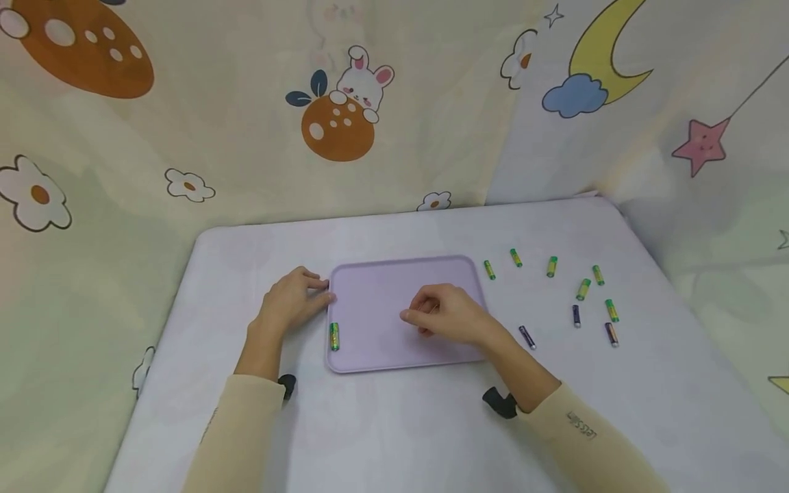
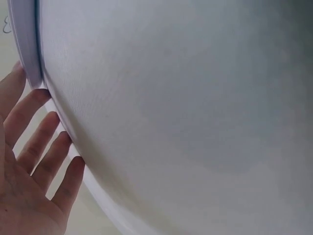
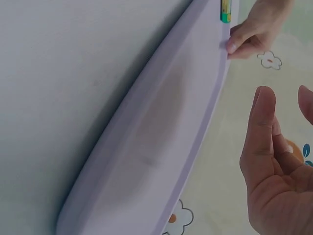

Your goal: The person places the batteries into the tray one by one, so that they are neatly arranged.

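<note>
A shallow lilac tray lies on the white-covered table. One green-and-yellow battery rests inside it along the left rim. My left hand holds the tray's left edge, with the thumb on the rim and the fingers beside it; in the left wrist view the other fingers are spread. Over the tray's right half hovers my right hand, fingers loosely bent. The right wrist view shows thumb and index finger apart, nothing visible between them.
Right of the tray lie several loose green batteries of differing sizes. Nearer the front are three dark batteries. A patterned cloth hangs behind the table. Black straps show at the wrists.
</note>
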Tool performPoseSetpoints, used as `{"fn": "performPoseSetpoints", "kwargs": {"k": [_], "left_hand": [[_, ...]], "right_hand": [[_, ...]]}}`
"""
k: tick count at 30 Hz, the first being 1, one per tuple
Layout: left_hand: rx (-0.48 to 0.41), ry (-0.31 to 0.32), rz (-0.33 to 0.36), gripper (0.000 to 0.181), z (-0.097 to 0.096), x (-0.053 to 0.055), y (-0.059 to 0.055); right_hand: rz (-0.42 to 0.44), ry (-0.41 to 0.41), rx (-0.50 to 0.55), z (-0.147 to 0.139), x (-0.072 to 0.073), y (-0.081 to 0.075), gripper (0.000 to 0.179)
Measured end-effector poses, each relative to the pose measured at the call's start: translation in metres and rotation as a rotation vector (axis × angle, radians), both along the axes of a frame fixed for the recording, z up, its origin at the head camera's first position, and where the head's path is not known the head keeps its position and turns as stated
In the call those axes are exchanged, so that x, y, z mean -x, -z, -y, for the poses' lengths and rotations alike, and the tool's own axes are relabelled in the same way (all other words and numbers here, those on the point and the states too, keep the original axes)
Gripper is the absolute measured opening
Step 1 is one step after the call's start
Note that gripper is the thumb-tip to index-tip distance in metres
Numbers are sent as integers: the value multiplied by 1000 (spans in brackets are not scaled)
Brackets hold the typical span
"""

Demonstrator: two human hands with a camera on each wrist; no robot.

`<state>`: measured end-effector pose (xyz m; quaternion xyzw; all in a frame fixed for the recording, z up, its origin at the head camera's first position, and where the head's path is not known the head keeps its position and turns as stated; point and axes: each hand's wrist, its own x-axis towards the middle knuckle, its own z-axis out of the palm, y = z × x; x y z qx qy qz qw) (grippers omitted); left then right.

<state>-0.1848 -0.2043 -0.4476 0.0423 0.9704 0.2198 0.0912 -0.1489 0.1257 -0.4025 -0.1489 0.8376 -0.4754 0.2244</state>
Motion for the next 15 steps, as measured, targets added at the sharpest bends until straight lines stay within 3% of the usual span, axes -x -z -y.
{"fn": "performPoseSetpoints", "kwargs": {"k": [6,15], "left_hand": [[-19,16,-17,47,-7,5,1],[-5,8,2,48,1,2,3]], "right_hand": [[-28,26,-28,-21,2,3,27],[-133,11,-68,-34,-6,7,25]]}}
